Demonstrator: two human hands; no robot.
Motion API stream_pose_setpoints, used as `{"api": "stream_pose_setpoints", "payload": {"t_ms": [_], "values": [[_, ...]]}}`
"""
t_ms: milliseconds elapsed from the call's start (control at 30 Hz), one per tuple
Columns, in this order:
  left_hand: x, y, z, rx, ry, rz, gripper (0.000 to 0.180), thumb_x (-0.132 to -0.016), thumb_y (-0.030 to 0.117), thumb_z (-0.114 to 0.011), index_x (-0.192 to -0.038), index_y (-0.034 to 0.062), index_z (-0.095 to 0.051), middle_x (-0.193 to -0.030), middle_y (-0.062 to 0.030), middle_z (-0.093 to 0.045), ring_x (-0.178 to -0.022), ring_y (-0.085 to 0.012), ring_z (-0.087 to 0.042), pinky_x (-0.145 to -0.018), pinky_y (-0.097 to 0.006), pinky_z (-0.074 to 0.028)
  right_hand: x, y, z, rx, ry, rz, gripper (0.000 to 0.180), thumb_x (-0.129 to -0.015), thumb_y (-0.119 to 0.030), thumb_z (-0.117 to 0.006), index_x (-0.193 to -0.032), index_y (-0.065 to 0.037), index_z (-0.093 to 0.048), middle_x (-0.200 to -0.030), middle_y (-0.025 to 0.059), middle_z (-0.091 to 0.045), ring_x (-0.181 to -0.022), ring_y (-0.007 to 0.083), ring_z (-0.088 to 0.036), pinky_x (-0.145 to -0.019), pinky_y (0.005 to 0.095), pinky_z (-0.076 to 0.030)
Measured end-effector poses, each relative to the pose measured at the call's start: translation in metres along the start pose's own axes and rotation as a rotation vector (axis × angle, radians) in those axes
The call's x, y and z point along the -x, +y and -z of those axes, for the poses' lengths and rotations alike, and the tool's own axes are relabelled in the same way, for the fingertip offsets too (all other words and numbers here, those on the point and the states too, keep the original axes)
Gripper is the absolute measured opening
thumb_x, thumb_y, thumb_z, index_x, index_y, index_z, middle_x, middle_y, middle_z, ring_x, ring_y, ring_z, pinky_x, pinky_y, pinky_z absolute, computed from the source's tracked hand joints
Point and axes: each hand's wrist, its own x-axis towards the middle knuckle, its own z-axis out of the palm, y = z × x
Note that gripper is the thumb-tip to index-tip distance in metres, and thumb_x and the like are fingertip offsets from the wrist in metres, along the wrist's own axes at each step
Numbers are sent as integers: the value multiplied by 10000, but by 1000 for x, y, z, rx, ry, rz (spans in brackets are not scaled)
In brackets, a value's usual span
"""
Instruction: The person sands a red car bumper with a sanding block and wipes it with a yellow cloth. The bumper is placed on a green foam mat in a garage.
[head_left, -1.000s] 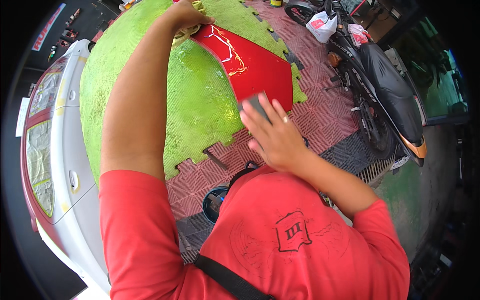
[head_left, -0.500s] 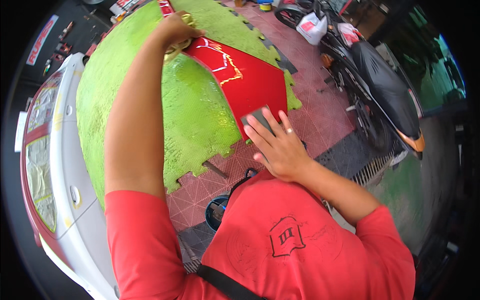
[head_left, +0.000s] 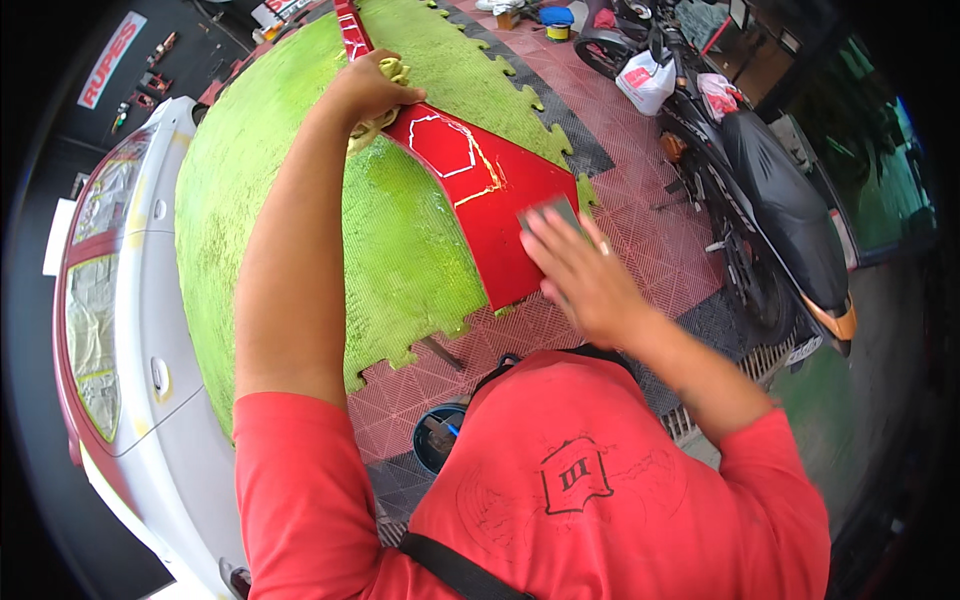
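Note:
A long glossy red panel (head_left: 510, 240) lies over a green foam mat. Its near end is broad, and it narrows toward the far side. My left hand (head_left: 372, 92) is closed on a bunched yellow cloth (head_left: 362, 136) at the narrow stretch of the panel. On the broad end, my right hand (head_left: 592, 290) presses a flat grey sanding pad (head_left: 560, 212) under its outstretched fingers, near the panel's right edge. Blur softens those fingers, and the thumb is hard to make out. Bright reflections cross the panel between both hands.
The green mat (head_left: 290, 200) has jigsaw edges. A grey and white car (head_left: 165, 320) with masked windows stands at left. To the right is a motorcycle (head_left: 770, 180) with bags hung on it. A dark bucket (head_left: 437, 437) sits below the mat's near edge.
My right hand and the grey pad have moved right across the panel, uncovering its near corner. My left hand keeps its hold on the cloth. The whole view has shifted slightly.

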Motion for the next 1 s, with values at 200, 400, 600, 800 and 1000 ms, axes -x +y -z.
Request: {"api": "stream_pose_setpoints", "payload": {"t_ms": [200, 400, 600, 800, 1000], "values": [[4, 20, 3, -124, 12, -9, 841, -846, 436, -980, -1559, 161, -629, -1316, -236, -781, -1224, -356, -756, -1054, -470, -587, -58, 5, -2, 51, 71, -9, 642, -1122, -345, -592, -1657, -10, -469, -1772, 196, -417, -1661, 371, -364, -1338, 652, -233], [45, 35, -35, -738, 404, -26, 583, -974, 376, -816, -1486, 150, -651, -1391, -294, -686, -1317, -448, -680, -1050, -524, -598, -157, 64, 19, -143, 369, -103, 549, -1208, -416, -431, -1645, -100, -538, -1712, 189, -509, -1648, 387, -383, -1343, 611, -252], [149, 116, -125, -591, 390, -453, 256, -901, 209, -741, -1143, 127, -758, -1163, -110, -698, -1090, -312, -699, -889, -436, -596, -62, 137, 42, -596, 417, -237, 559, -1234, -401, -383, -1621, -48, -579, -1719, 214, -506, -1645, 339, -406, -1356, 447, -257], [249, 188, -213, -450, 455, -523, 129, -826, 280, -737, -858, 165, -688, -871, -20, -580, -895, -211, -658, -725, -363, -531, 51, 215, 18, -617, 372, -326, 695, -1235, -507, -317, -1548, 44, -601, -1579, 185, -602, -1491, 301, -541, -1291, 447, -353], [355, 192, -241, -305, 396, -146, 161, -831, 268, -740, -944, 162, -695, -934, -23, -635, -881, -218, -660, -738, -367, -545, 189, 306, -104, -645, -65, -758, 445, -1176, -292, -546, -1451, 48, -633, -1285, 192, -720, -1216, 272, -680, -1074, 396, -508]]}}
